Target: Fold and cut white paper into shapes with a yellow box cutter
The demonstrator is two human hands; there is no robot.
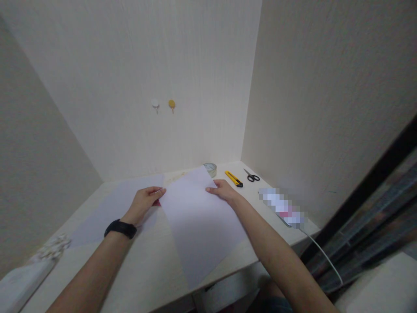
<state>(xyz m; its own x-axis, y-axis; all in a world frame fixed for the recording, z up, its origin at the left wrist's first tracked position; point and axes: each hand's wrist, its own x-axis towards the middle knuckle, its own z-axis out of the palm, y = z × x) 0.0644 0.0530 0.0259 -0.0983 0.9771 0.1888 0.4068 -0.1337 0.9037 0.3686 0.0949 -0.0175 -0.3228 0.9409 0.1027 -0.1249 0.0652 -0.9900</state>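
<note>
From the head view, the person is holding a white paper sheet (200, 221) slantwise over the desk (153, 265), its near corner overhanging the front edge. The left hand (145, 203) is pinching its left corner; the right hand (222, 190) is gripping the far edge. Another sheet (110, 208) is lying flat beside it. A tape roll (210, 168), utility knife (233, 179) and scissors (251, 175) are sitting near the corner.

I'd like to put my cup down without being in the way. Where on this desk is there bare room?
Bare wood shows along the near edge of the desk, between the left forearm and the white sheet. The far right corner is crowded: tape roll, yellow utility knife, scissors. A second sheet covers the left side.
</note>
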